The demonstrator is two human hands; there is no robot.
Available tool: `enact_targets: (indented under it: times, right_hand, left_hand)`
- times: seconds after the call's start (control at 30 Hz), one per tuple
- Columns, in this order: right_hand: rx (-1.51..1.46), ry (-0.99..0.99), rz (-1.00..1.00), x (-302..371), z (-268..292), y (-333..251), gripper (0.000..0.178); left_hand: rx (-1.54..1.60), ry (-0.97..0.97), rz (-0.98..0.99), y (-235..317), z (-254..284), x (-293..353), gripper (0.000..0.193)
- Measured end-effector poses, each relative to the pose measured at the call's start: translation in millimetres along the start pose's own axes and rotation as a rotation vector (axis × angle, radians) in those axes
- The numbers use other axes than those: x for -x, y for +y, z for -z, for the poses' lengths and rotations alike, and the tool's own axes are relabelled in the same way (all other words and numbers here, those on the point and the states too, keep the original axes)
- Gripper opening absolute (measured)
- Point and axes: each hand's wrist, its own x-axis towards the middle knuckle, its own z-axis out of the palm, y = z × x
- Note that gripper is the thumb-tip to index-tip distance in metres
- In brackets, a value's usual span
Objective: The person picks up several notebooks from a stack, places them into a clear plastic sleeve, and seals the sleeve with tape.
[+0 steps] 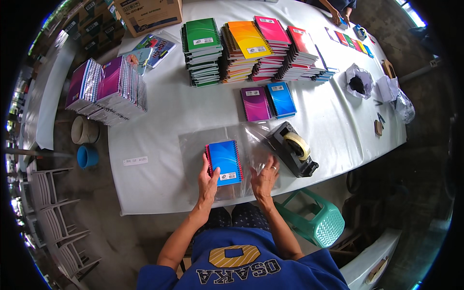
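My left hand [208, 181] grips the lower left side of a small blue spiral notebook [224, 159], its thumb on the cover. Pink-red coils show along both sides of the notebook, so more may lie under it. Beneath it, clear plastic film [193, 145] is spread on the table. My right hand [265, 180], a ring on one finger, rests over the film right of the notebook with thumb and fingers apart. Just beyond that hand stands a black tape dispenser [292, 150] with a roll of tape. Purple [256, 104] and blue notebooks [282, 99] lie farther back.
Tall notebook stacks line the back: green [200, 36], yellow-orange [249, 38], pink [272, 30] and red [300, 41]. Wrapped purple notebooks [110, 84] stand left. A cardboard box [149, 14], plastic bags [358, 79] and another person's hands [336, 17] are farther off. A green stool [326, 224] stands below right.
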Motion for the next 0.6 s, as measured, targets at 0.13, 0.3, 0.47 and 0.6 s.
enact_targets:
  times: [0.13,0.3,0.47,0.6]
  right_hand:
    - [-0.467,0.131,-0.147,-11,-2,11,0.071]
    - [-0.542,0.126,-0.230,-15,0,20,0.069]
    - [-0.748,0.062,-0.374,-6,6,30,0.066]
    - [-1.041,-0.519,-0.433,-11,40,12,0.038]
  left_hand:
    - [0.005,-0.013,-0.017,-2,2,-1,0.079]
    - [-0.012,-0.001,-0.024,3,0,0,0.077]
    - [-0.047,-0.022,-0.033,6,1,-2,0.076]
    - [-0.052,-0.021,-0.034,6,3,-2,0.076]
